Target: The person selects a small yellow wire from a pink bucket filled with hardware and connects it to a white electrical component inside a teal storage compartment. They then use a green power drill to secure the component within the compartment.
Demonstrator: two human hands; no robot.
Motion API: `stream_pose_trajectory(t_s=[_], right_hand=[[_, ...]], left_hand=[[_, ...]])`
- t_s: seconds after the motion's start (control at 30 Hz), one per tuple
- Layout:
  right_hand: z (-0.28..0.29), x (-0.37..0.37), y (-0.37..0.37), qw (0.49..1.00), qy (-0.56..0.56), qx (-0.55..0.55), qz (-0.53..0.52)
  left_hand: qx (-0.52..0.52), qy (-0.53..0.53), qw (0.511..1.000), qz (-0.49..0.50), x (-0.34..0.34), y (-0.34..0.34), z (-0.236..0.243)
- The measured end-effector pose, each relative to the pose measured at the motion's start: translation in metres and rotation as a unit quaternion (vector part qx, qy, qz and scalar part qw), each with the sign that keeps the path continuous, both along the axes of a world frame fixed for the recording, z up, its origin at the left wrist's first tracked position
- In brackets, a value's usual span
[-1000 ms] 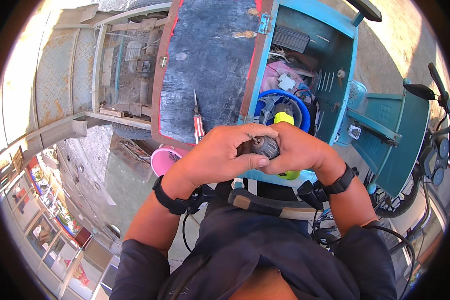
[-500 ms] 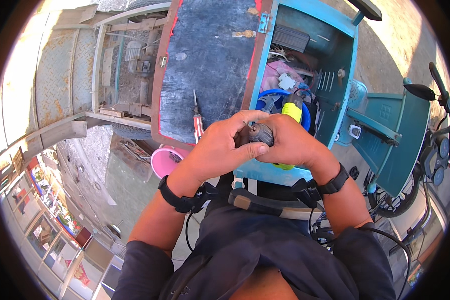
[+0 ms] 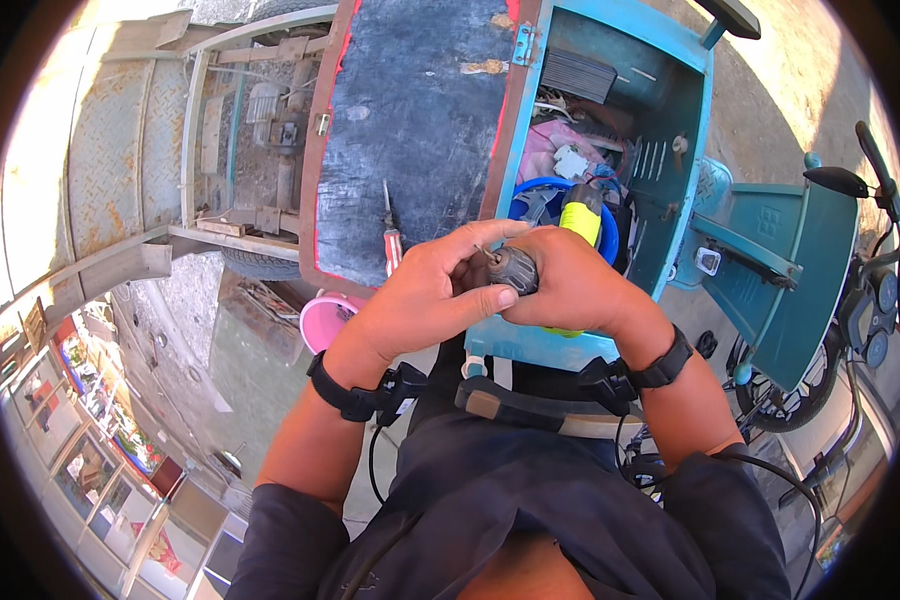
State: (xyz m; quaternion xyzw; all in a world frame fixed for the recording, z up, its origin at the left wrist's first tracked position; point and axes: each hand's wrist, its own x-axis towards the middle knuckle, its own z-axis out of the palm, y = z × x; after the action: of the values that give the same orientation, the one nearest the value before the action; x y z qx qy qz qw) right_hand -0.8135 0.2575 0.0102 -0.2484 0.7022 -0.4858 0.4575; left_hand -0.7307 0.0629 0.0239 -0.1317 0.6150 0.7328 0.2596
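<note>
- The person's left hand was cupped around the dark, ribbed drill chuck, its thumb laid along the near side; the other fingertips were partly hidden, so how hard they pressed could not be told.
- The right hand was wrapped around the power drill, its yellow-green casing showing beyond the knuckles and again below the palm. Whether a finger lay on the trigger could not be seen.
- The drill was held in front of the chest, above the near edge of the turquoise metal box, with the chuck pointing left and tipped upward toward the face.
- The step in hand looked like working the chuck by hand. Done well, it called for a firm right grip on the casing while the left thumb and fingers bore on the ribs.
- A thin tip stood at the chuck's mouth; it was too small to identify. Keeping it in sight and centred between the chuck's jaws seemed wise.
- A finger kept off the trigger would have been the safest habit, with skin so near the mouth.
- A screwdriver lay on the dark-topped lid, just beyond the left hand, and the blue bucket sat inside the box behind the drill.
</note>
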Motion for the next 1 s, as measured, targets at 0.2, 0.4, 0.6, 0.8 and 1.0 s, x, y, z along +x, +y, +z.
stream_pose_trajectory(t_s=[0.2,0.4,0.6,0.8,1.0], right_hand=[[0.000,0.010,-0.003,0.997,-0.058,-0.012,-0.043],[-0.013,0.014,-0.012,0.986,0.160,0.048,-0.024],[-0.005,0.003,0.005,0.985,-0.170,-0.014,0.008],[-0.014,0.019,-0.013,0.978,0.194,0.064,-0.047],[-0.016,0.004,0.009,0.993,-0.090,0.056,0.051]], left_hand=[[-0.052,0.015,0.998,-0.008,0.000,0.000,-0.002],[-0.093,-0.024,0.995,0.017,0.001,0.005,-0.006],[0.016,-0.002,0.999,-0.032,-0.004,-0.002,0.003],[-0.126,-0.033,0.991,0.023,0.006,0.009,-0.013],[0.037,-0.005,0.999,-0.034,-0.003,0.001,0.000]])
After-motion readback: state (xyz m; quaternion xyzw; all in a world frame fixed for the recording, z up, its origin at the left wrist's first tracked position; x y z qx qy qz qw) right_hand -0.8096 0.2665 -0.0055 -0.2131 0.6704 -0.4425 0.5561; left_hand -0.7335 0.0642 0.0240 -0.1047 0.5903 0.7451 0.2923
